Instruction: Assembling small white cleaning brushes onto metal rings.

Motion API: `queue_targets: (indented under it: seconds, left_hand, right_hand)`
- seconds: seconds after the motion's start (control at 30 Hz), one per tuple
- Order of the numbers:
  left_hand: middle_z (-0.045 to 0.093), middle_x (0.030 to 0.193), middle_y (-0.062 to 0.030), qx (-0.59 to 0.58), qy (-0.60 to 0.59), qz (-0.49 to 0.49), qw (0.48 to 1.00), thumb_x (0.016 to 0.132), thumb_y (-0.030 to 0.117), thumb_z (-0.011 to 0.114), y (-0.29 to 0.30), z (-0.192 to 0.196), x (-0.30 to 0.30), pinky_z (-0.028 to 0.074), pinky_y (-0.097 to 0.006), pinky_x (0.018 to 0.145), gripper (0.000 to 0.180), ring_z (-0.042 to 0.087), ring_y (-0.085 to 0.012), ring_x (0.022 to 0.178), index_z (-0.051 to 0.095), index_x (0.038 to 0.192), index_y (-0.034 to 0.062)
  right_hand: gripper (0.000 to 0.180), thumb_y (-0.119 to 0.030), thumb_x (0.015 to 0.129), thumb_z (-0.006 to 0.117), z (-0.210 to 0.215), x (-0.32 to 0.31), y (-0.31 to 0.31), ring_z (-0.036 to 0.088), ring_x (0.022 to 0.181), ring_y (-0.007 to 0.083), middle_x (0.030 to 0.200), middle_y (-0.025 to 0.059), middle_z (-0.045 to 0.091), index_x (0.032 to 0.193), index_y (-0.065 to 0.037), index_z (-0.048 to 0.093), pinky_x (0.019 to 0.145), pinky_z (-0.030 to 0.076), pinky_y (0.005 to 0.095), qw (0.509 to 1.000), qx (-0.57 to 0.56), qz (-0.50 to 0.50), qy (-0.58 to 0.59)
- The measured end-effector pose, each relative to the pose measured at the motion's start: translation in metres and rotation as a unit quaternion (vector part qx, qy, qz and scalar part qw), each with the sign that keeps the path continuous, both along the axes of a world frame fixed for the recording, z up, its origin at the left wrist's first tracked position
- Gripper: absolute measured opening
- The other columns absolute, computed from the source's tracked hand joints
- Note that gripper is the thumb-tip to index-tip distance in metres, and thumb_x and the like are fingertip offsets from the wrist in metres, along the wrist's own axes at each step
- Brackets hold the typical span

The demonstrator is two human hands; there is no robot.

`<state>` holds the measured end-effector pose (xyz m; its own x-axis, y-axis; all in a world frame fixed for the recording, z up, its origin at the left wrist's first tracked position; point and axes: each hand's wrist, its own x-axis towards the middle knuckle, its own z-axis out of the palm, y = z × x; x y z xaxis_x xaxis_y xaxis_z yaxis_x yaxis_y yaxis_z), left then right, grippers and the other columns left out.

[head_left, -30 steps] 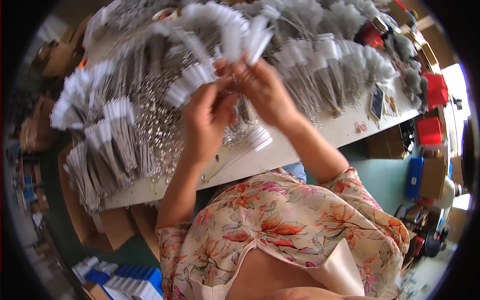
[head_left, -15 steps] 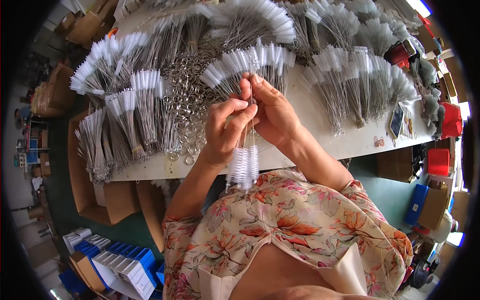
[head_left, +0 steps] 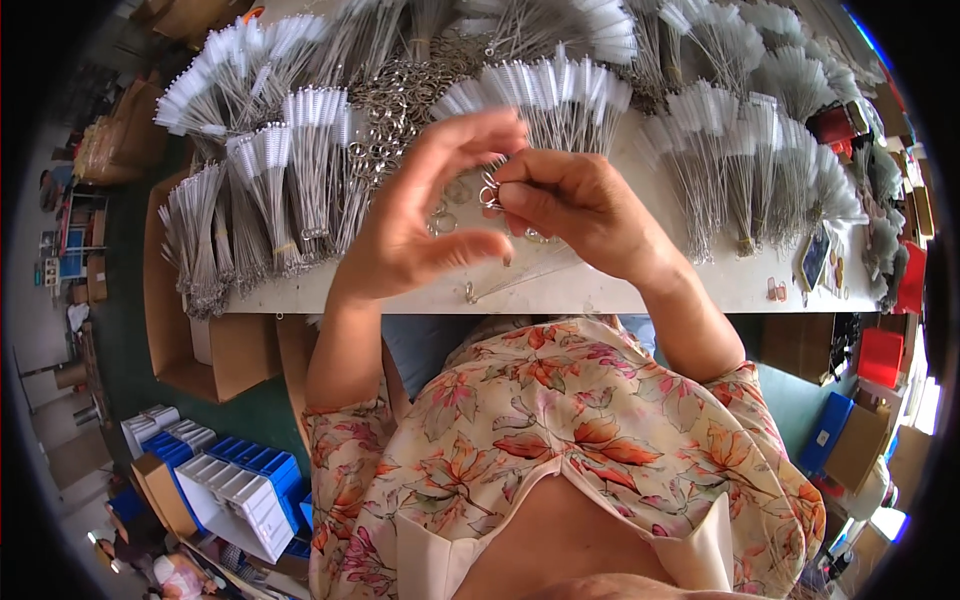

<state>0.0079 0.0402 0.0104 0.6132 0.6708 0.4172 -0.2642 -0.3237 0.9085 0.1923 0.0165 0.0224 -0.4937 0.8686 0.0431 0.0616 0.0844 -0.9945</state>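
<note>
My right hand [head_left: 590, 205], fingers curled and thumb pressed in, grips a small cluster of wire loop ends [head_left: 489, 193], which look like the handles of wire brushes. The rest of what it holds is hidden by the hand and merges with the brushes behind. Just left of it, my left hand [head_left: 425, 205] is smeared by motion; its thumb and fingers are spread apart with nothing seen between them. Behind both hands lies a fan of white-bristled wire brushes [head_left: 560, 95]. A thin wire with a looped end [head_left: 470, 293] lies near the table's front edge.
Bundles of brushes lie left [head_left: 265, 170] and right [head_left: 750, 160] on the white table [head_left: 600, 295]. Metal split rings [head_left: 395, 110] are heaped between bundles. An open cardboard box [head_left: 215, 365] and blue-and-white bins [head_left: 240, 495] stand at lower left.
The white bristle ends that hung toward me below my hands are no longer seen there. My left hand has come off the wires and opened; loop ends now show at my right fingers.
</note>
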Motion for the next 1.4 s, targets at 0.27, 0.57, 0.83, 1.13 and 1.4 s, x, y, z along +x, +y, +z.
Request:
queue_targets:
  seconds: [0.27,0.57,0.83,1.13,1.4]
  left_hand:
    - [0.06,0.087,-0.0049,0.333,0.054,0.192,0.921,0.074,0.019,0.07,-0.021,-0.015,0.004,0.047,-0.034,0.068,0.019,0.057,-0.0201,0.076,0.062,0.084,0.0065]
    - [0.058,0.066,-0.0044,0.041,0.333,0.344,0.877,0.076,0.023,0.068,-0.079,-0.092,-0.031,0.044,-0.029,0.052,0.019,0.055,-0.0163,0.054,0.06,0.077,0.0063]
    - [0.059,0.076,-0.0069,0.049,0.355,0.351,0.865,0.079,0.004,0.062,-0.088,-0.1,-0.021,0.043,-0.026,0.049,0.009,0.055,-0.0133,0.054,0.055,0.074,0.0032]
    - [0.06,0.102,-0.0143,-0.047,0.102,0.26,0.959,0.082,-0.002,0.058,-0.049,-0.026,-0.026,0.049,-0.021,0.065,0.012,0.058,-0.0093,0.077,0.059,0.094,-0.0024]
    - [0.058,0.103,-0.0154,0.028,0.083,0.152,0.985,0.078,-0.01,0.055,-0.031,-0.004,-0.022,0.05,-0.02,0.067,0.021,0.06,-0.0131,0.081,0.061,0.097,-0.004]
  right_hand:
    - [0.015,-0.017,0.088,0.054,0.006,0.021,-0.009,0.049,0.056,0.0064,0.067,0.0003,0.056,0.09,-0.003,0.06,0.051,0.04,0.0209,0.983,-0.148,0.111,0.023]
    - [0.008,-0.012,0.081,0.056,-0.065,0.14,-0.083,0.059,0.068,0.0306,0.074,0.0104,0.058,0.08,-0.005,0.06,0.061,0.043,0.0416,0.721,0.168,-0.099,-0.665]
    - [0.011,-0.001,0.078,0.06,-0.067,0.059,-0.069,0.057,0.063,0.0203,0.081,0.0075,0.06,0.087,-0.006,0.065,0.058,0.048,0.028,0.972,0.073,-0.133,-0.177]
    - [0.008,-0.004,0.081,0.06,-0.048,-0.01,-0.027,0.057,0.065,0.0167,0.087,0.0084,0.06,0.087,0.001,0.061,0.057,0.046,0.0277,0.973,0.212,-0.003,-0.09]
    - [0.013,-0.011,0.086,0.058,-0.027,0.004,-0.025,0.052,0.064,0.0059,0.087,0.0027,0.057,0.092,0.0,0.061,0.053,0.043,0.0196,0.997,-0.07,0.0,-0.016]
